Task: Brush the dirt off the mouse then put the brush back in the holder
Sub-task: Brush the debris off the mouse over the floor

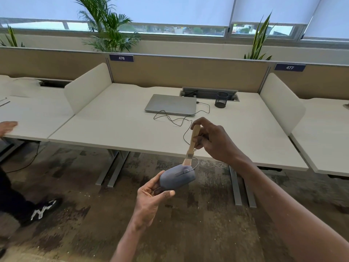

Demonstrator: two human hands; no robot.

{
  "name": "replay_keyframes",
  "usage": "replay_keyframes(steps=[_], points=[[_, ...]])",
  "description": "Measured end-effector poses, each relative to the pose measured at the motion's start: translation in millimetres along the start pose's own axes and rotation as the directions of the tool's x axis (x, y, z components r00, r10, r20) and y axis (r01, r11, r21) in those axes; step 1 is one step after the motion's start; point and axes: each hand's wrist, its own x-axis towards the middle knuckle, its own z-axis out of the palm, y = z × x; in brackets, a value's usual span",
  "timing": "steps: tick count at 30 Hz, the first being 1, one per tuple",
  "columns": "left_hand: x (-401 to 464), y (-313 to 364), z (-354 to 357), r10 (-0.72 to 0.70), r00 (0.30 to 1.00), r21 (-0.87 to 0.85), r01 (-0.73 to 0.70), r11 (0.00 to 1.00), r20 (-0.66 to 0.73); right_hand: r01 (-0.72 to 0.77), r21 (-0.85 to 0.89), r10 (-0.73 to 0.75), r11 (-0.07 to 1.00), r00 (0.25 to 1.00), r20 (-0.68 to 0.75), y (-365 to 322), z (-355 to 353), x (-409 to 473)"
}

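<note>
Grey corded mouse (177, 176) in my left hand (151, 197) grip, held off near edge of white surface (117, 125); right hand (213, 140) grips wooden-handled brush (191, 146), bristles touching mouse. Black mesh holder (221, 99) far beyond mouse.

Bystander (20, 201) cut off, left edge.

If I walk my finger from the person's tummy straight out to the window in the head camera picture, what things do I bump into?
Left hand → mouse → brush → right hand → laptop → pen holder → desk divider → palm plant.
</note>
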Motion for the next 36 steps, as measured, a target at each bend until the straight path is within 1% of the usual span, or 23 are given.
replay_keyframes(steps=[3,4,6,9,10,12,14,15,23,26,30,34,36], points=[[1.1,0.1,1.9,0.0,1.0,-0.003,0.0,1.0,0.017,-0.002,-0.026,0.004,1.0,0.996,0.086,-2.1,0.1,-0.2],[1.3,-0.1,2.4,-0.002,1.0,-0.005,0.002,1.0,0.022,0.001,-0.039,0.003,0.999,0.996,0.094,-2.1,1.9,-0.1],[1.3,-0.3,2.9,-0.006,1.0,-0.005,0.006,1.0,0.025,0.012,-0.056,-0.008,0.998,0.998,0.065,-0.1,6.2,-0.2],[2.5,1.2,3.5,-0.012,1.0,-0.008,0.012,1.0,0.019,0.018,-0.048,-0.019,0.999,0.999,-0.027,3.4,6.8,0.4],[2.9,1.8,3.2,-0.014,1.0,-0.011,0.014,1.0,0.014,0.016,-0.041,-0.018,0.999,0.999,-0.038,3.7,5.2,0.9],[3.7,2.6,2.5,-0.018,1.0,-0.016,0.018,1.0,0.008,0.007,-0.034,-0.007,0.999,1.0,0.001,3.0,2.0,1.6],[4.3,2.7,3.2,-0.019,1.0,-0.011,0.019,1.0,0.018,0.01,-0.062,-0.005,0.998,0.998,0.066,2.1,2.2,2.3],[4.5,2.2,3.8,-0.019,0.999,-0.007,0.019,1.0,0.025,0.014,-0.076,-0.008,0.997,0.997,0.076,2.4,3.4,2.8],[7.9,-1.3,7.9,-0.015,0.999,0.019,0.014,1.0,0.038,0.021,-0.119,-0.026,0.993,0.999,-0.045,2.6,14.9,11.7],[8.7,-0.8,9.4,-0.007,0.998,0.029,0.005,1.0,0.055,0.04,-0.127,-0.046,0.991,0.998,-0.044,-5.5,22.7,17.5],[8.9,0.6,12.6,0.001,0.998,0.028,-0.003,1.0,0.064,-0.022,-0.151,0.02,0.988,1.0,-0.018,-9.9,36.8,24.3],[8.9,0.9,12.2,0.004,0.999,0.035,-0.006,0.999,0.043,-0.196,-0.151,0.196,0.969,0.98,-0.016,0.4,35.4,29.9],[9.4,-0.4,9.9,0.012,0.999,0.039,-0.013,0.999,0.03,-0.258,-0.157,0.256,0.953,0.966,-0.033,7.1,30.8,31.1]])
